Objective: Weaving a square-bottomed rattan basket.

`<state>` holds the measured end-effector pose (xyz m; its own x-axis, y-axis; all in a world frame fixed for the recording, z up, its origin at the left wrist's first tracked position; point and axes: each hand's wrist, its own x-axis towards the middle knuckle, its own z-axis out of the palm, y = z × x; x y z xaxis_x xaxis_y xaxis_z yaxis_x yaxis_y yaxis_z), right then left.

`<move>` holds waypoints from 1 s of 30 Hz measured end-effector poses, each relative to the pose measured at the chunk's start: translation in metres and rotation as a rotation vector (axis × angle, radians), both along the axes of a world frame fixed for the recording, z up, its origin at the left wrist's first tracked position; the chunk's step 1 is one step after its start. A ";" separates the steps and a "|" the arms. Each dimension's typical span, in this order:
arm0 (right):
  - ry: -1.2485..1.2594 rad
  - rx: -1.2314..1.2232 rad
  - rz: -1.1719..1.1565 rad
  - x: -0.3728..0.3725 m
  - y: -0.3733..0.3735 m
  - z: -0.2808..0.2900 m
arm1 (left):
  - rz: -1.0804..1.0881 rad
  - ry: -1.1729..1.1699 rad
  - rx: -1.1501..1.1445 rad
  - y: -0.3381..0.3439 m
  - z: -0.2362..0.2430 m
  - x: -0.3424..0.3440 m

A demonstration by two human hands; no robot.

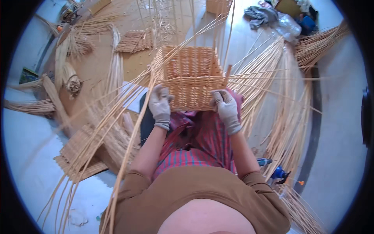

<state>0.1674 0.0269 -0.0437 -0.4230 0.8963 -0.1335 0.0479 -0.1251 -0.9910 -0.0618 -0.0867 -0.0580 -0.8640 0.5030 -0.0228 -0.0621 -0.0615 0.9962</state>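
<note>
Head view, then: what are the two hands on?

Both are on one wicker basket [191, 93], held over the lap, with its woven front wall toward the person and its inside open to view. Pale gloves cover the hands.

How do the fingers stand?

On the left hand [159, 103] they are bent and clamped on the basket's left front edge. On the right hand [226, 107] they are curled in and clamped on the right front edge, near the bottom corner. The thumbs' exact contact is too small to tell.

Is the weaving trimmed?

Long loose strands [113, 105] run out from it, many sweeping down past the left forearm, others reaching out to the right. A short, thicker stick [228, 72] rises at the right front corner.

And under the basket?

A red and blue patterned cloth [214, 134] over the legs.

What lies around?

To the right, a fanned bundle of pale reeds [265, 66] on the floor, and a blue tool [279, 172] near the right elbow. To the left, flat woven panels [83, 142]; farther ahead, another woven panel [134, 41]. A clear plastic bag [287, 27] sits at the upper right beside a grey cloth [259, 15].
</note>
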 end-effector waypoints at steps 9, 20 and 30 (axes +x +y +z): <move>0.052 0.725 0.717 -0.122 -0.110 0.050 | 0.039 0.090 0.082 -0.083 -0.021 -0.060; 0.105 1.070 1.090 -0.109 -0.132 0.086 | -0.123 0.401 0.138 -0.071 0.082 -0.005; 0.616 -0.135 0.253 -0.075 0.032 0.035 | -0.169 0.344 0.371 -0.061 0.073 -0.041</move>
